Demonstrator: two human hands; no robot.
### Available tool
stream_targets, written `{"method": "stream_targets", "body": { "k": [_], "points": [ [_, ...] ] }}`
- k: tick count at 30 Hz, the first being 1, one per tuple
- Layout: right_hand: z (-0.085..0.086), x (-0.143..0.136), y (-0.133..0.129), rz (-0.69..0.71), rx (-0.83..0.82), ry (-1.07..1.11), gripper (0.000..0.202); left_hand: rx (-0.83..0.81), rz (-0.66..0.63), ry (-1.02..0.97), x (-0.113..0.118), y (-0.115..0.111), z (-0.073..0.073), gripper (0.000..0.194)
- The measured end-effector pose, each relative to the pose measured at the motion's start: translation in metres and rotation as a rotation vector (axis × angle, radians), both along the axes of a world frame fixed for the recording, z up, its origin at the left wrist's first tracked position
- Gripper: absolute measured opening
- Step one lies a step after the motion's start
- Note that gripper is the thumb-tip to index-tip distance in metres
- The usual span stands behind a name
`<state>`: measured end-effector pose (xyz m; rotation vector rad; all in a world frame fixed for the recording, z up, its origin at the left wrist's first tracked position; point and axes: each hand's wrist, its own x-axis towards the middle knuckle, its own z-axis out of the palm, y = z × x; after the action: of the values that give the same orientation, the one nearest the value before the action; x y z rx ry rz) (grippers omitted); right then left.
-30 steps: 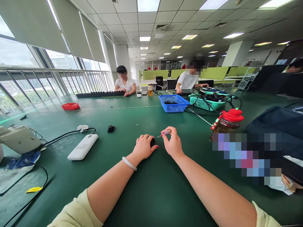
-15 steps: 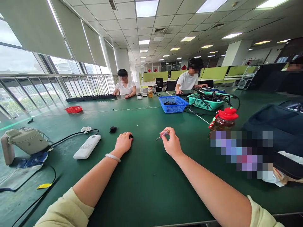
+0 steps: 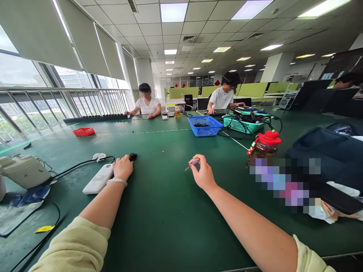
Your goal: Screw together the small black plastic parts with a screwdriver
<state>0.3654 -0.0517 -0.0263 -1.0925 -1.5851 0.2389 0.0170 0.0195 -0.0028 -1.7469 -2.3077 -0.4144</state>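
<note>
My left hand [image 3: 123,168] is closed beside the white power bank [image 3: 98,179]. Small black pieces [image 3: 133,155] show at its thumb side, but where the held one ends and the one on the table begins is unclear. Over the middle of the green table [image 3: 159,211], my right hand [image 3: 203,170] pinches a small screwdriver [image 3: 194,163] by its pinkish handle, its thin metal tip pointing left and down.
Ahead stand a blue basket [image 3: 205,126] and a teal basket [image 3: 241,124] of black cables. A red tray [image 3: 83,132] sits back left, a red-lidded bottle [image 3: 266,145] and dark bag [image 3: 326,155] to the right. Two people sit across the table.
My left hand has moved left to the black piece that lay apart on the table, near the power bank. The right hand still holds the screwdriver. The view has shifted slightly.
</note>
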Motion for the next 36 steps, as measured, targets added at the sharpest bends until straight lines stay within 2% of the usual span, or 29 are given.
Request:
{"method": "stream_targets", "body": {
  "k": [3,6,12,19,25,31,36],
  "points": [
    [0.0,-0.001,0.0,0.005,-0.008,0.003,0.019,0.112,0.038,-0.124,-0.004,0.0,0.004,0.042],
    [0.001,-0.002,0.0,0.024,-0.012,0.0,0.019,0.208,0.022,-0.262,-0.011,-0.002,0.009,0.043],
    [0.002,-0.004,-0.004,0.048,-0.01,-0.016,0.019,0.231,-0.027,-0.483,-0.026,-0.014,0.014,0.033],
    [0.002,-0.004,-0.005,0.054,0.003,-0.009,0.019,0.187,-0.035,-0.463,-0.034,-0.021,0.009,0.026],
    [0.002,-0.005,-0.006,0.052,0.004,-0.01,0.019,0.189,-0.037,-0.479,-0.037,-0.021,0.007,0.03],
    [0.001,-0.004,-0.006,0.061,-0.01,-0.023,0.02,0.3,-0.082,-0.418,-0.035,-0.02,0.004,0.026],
    [0.003,-0.004,-0.008,0.062,-0.001,-0.021,0.019,0.274,-0.133,-0.377,-0.031,-0.02,0.003,0.037]
  ]
}}
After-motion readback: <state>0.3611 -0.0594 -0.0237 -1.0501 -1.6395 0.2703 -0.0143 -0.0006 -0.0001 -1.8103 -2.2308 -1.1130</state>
